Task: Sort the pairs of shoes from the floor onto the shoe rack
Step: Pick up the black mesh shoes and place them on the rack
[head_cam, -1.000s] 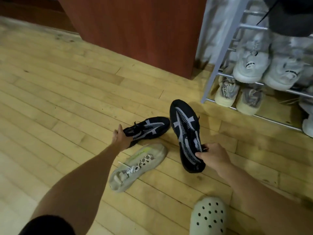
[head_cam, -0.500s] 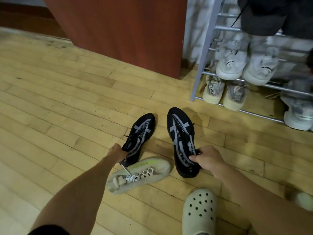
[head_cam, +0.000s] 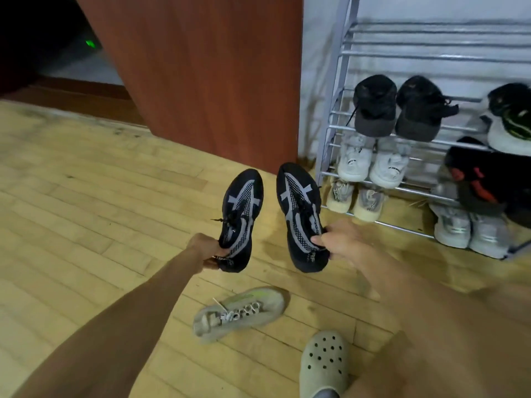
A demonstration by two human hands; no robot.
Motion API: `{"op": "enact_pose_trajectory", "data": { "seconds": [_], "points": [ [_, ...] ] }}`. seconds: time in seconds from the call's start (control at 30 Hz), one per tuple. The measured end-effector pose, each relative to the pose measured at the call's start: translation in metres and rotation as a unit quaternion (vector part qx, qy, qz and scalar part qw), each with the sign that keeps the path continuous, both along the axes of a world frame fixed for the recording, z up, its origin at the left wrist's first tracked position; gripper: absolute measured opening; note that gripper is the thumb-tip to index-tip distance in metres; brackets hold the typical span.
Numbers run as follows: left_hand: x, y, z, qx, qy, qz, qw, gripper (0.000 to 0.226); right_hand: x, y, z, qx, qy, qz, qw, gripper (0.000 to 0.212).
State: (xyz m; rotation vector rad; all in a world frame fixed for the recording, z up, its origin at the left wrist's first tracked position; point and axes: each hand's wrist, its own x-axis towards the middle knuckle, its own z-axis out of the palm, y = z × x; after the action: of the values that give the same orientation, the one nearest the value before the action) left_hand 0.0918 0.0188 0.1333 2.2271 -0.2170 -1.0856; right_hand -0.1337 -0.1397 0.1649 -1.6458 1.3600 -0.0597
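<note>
I hold a pair of black sneakers with grey stripes, lifted off the floor with toes pointing away. My left hand (head_cam: 204,249) grips the heel of the left black sneaker (head_cam: 240,211). My right hand (head_cam: 342,242) grips the heel collar of the right black sneaker (head_cam: 300,208). Both shoes hang just left of the grey metal shoe rack (head_cam: 334,110). A single beige sneaker with white laces (head_cam: 240,313) lies on its side on the wooden floor below my hands.
The rack's shelves hold black, white, beige and grey pairs; its top shelf (head_cam: 431,50) carries nothing. A reddish-brown wooden cabinet (head_cam: 201,76) stands left of the rack. A beige perforated clog (head_cam: 324,364) is on my foot at the bottom.
Both black sneakers have been lifted off the floor and brought side by side toward the rack. The view tilted up, showing the upper shelves. The beige sneaker stayed on the floor.
</note>
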Motion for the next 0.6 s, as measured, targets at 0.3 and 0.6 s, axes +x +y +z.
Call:
{"op": "enact_pose_trajectory", "data": {
  "seconds": [0.3,0.6],
  "points": [
    [-0.058,-0.041,0.125,-0.185,-0.016,-0.057,0.981,0.020,-0.044,-0.016,0.107,-0.098,-0.093,-0.031,0.990,0.022],
    [-0.129,-0.091,0.207,-0.288,-0.019,-0.105,0.952,0.019,-0.127,-0.043,0.172,-0.136,-0.188,-0.118,0.965,0.009]
  ]
}}
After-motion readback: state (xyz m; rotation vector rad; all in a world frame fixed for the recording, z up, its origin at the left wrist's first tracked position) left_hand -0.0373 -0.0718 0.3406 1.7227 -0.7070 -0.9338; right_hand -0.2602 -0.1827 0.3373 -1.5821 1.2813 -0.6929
